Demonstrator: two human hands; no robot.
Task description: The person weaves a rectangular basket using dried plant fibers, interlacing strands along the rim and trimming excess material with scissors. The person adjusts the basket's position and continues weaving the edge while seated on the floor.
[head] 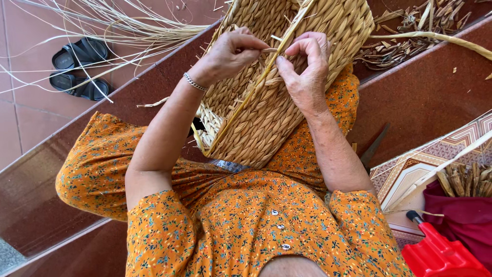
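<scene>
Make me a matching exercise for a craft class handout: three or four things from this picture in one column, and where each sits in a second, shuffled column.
Things:
1. woven basket
2. black sandals
3. red plastic object
4. bracelet

Places:
A. on the tiled floor, upper left of the view
B. on the left wrist
C. on the person's lap, both hands at its rim
D. lower right corner of the view

Pairs: 1-C, 2-A, 3-D, 4-B

The left hand and right hand both pinch strands at the basket's rim.
</scene>
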